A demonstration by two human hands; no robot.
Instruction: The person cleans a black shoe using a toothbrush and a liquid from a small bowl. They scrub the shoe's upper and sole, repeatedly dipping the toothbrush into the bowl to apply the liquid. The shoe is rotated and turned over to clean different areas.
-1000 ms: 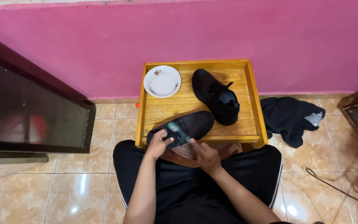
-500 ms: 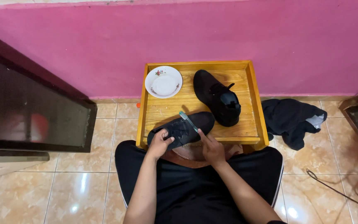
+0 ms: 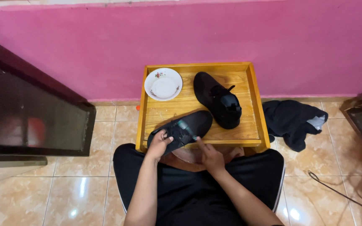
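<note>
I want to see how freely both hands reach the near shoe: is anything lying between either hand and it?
Nothing visible does. The left hand already grips the near black shoe at its heel end, and the right hand touches its side with raised fingers. The second black shoe and the white saucer lie farther back on the wooden tray.

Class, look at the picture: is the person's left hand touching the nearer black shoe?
Touching. The head view shows the left hand gripping the heel end of the nearer shoe, fingers curled over its edge with no gap.
</note>
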